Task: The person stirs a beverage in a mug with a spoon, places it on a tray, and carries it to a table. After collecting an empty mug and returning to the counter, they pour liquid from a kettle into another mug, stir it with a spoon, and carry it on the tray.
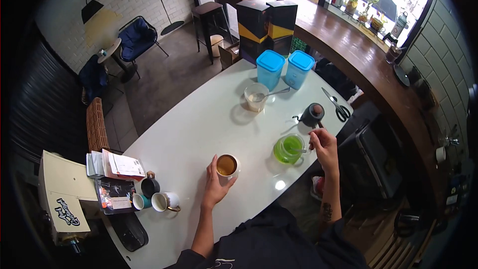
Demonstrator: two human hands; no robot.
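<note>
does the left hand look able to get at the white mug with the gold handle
Probably yes: only tabletop seems to lie between the left hand and the white mug, though the hand holds a cup and would need to let go first.

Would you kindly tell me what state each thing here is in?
White round cup: upright, part-filled with brown liquid.
Clear glass jar: open, holding bright green liquid.
Two blue square plastic containers: closed.
Clear plastic tub: open, metal spoon inside.
Small dark grey kettle: covered.
Black-handled metal scissors: lying flat.
White gold-handled mug: uncovered.
</note>
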